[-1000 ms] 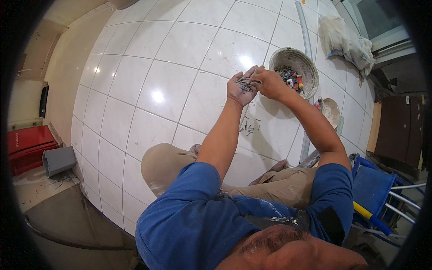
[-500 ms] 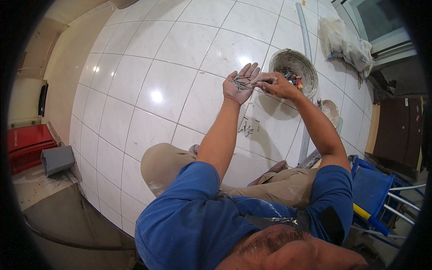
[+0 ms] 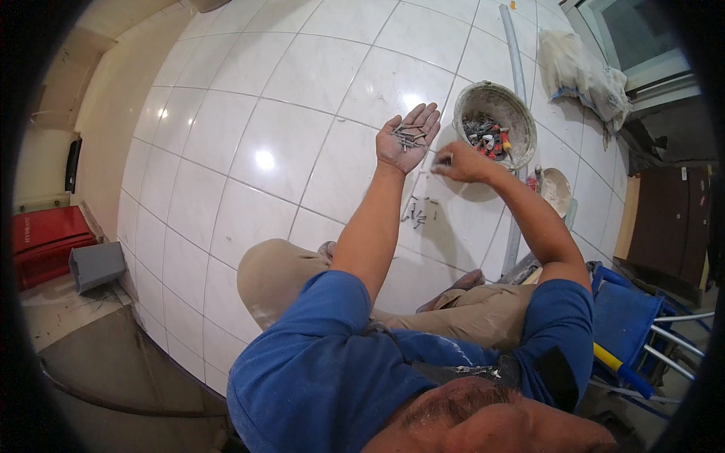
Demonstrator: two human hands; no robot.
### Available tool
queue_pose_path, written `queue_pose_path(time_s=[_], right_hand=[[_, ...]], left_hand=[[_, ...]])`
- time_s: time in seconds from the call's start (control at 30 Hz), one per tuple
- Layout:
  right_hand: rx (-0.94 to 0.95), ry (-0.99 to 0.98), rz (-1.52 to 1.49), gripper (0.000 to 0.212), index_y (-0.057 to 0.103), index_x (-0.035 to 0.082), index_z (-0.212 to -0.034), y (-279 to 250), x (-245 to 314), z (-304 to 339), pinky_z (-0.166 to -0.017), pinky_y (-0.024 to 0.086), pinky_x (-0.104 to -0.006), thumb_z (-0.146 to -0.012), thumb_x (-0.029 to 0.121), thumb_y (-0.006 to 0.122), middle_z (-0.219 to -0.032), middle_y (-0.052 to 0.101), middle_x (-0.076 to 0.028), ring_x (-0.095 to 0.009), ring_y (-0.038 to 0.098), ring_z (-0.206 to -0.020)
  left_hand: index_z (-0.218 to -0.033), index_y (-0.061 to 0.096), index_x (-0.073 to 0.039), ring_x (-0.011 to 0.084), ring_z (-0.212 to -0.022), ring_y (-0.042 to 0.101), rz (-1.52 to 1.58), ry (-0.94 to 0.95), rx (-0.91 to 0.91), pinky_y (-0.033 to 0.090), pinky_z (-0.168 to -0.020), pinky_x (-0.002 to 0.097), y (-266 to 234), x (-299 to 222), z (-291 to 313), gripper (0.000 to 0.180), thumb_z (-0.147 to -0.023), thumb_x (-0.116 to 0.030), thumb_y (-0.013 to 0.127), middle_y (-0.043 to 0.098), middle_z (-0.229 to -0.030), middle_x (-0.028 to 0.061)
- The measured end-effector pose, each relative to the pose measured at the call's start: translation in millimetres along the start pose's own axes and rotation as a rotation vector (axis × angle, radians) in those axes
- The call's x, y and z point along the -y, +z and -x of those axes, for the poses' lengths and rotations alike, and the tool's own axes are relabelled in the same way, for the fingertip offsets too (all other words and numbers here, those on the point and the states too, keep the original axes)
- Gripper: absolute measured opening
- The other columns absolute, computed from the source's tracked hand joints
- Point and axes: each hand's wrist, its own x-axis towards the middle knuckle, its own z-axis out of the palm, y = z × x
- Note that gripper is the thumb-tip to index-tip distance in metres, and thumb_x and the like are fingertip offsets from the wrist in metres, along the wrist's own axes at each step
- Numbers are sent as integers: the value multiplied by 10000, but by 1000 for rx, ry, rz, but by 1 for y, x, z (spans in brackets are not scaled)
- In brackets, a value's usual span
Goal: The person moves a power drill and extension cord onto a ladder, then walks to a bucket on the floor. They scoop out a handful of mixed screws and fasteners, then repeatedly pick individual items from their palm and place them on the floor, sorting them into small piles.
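Observation:
My left hand is palm up with its fingers stretched out, carrying a loose pile of small grey screws in the palm. Just to its right, my right hand hangs over the floor with its fingers curled together. What those fingers hold, if anything, is too small to make out. Below both hands, several more screws lie scattered on the white tiles. Close beyond my right hand stands a round, dirty bucket, with dark small hardware and red-and-yellow-handled tools inside.
A long grey metal bar runs along the floor behind the bucket. Near my right forearm sits a dusty round bowl. A whitish plastic sack lies at far right, and a blue folding step stool stands at right.
My right hand has drawn away from my left palm, down and slightly right. My left hand stays nearly in place with the screws on it.

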Motion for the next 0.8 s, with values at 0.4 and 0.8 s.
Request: queue_pose_path(time_s=[0.4, 0.8], right_hand=[[-312, -112, 108, 166, 747, 109, -965, -13, 31, -27, -786, 531, -421, -823, 179, 698, -958, 671, -113, -333, 653, -884], [-123, 387, -1198, 154, 680, 38, -926, -30, 22, -21, -503, 418, -247, -909, 190, 667, -830, 633, -11, -127, 587, -651]], left_hand=[[-1480, 317, 55, 368, -1409, 374, -305, -85, -22, 273, -1193, 483, 3, 16, 5, 645, -939, -296, 328, 369, -1532, 238], [-1475, 317, 72, 348, -1323, 480, -181, -76, 9, 466, -950, 439, -11, 11, -1, 646, -938, -285, 357, 369, -1535, 239]])
